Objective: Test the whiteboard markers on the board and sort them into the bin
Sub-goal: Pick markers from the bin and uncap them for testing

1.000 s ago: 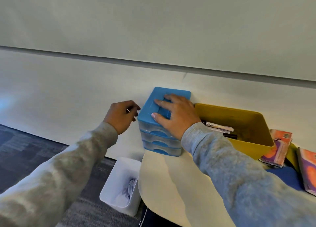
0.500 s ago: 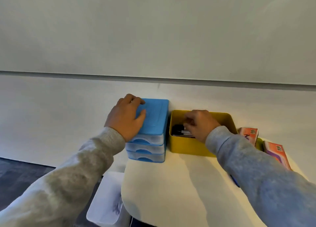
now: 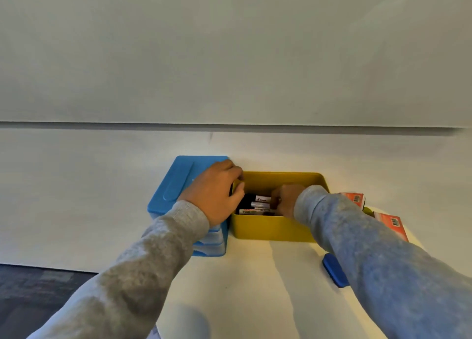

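Since a moment ago our left hand [image 3: 215, 194] has slid from the left edge of the blue drawer unit [image 3: 178, 182] across its lid to the right corner, fingers now curled over the near-left rim of the yellow bin [image 3: 270, 227]; our right hand [image 3: 286, 202] has sunk deeper into that bin. The whiteboard markers [image 3: 258, 205] lie in the bin's bottom, directly between the two hands — long axes running left to right, stacked one behind another, white labelled barrels pointing toward the right hand, dark ends toward the left. The right hand is plainly nearer: its curled fingers touch the barrel ends, though we cannot tell whether they have closed on one. We judge the pick will be a lift straight up along the right wall. Past the right forearm, a blue eraser [image 3: 334, 269] rests on the tabletop [image 3: 255, 287], beside orange boxes [image 3: 389, 223].
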